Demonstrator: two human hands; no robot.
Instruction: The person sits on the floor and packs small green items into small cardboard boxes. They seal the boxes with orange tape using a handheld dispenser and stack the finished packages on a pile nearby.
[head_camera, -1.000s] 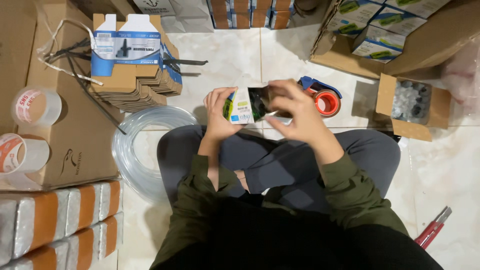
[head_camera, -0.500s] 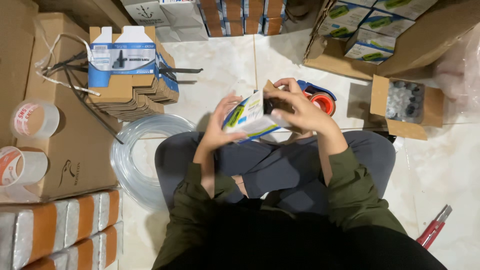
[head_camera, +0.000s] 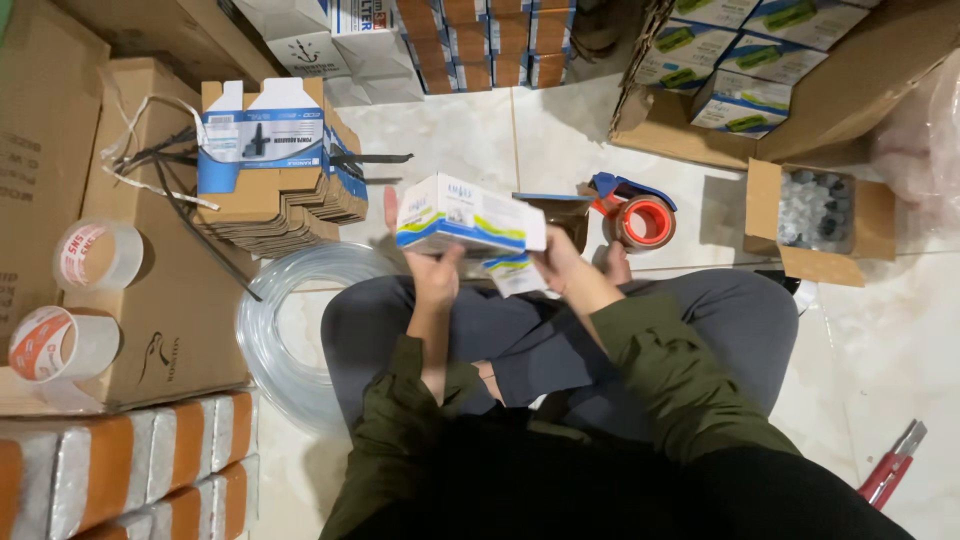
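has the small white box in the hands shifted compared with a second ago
Yes. The small white box has turned to lie lengthwise and now sits further left of the tape dispenser, nearer the stack of flat cartons, held by both hands.

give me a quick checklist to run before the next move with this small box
1. Left hand has a hold on the white, blue and yellow carton: ok, it grips the left end from below.
2. Right hand at the open end: ok, it is at the end flap.
3. End flap shut: not ok, it hangs open.
4. Contents inside the carton: cannot tell, the inside is hidden.
5. Tape dispenser close by: ok, on the floor just beyond the right hand.
6. Stack of flat cartons close by: ok, on the floor to the left.
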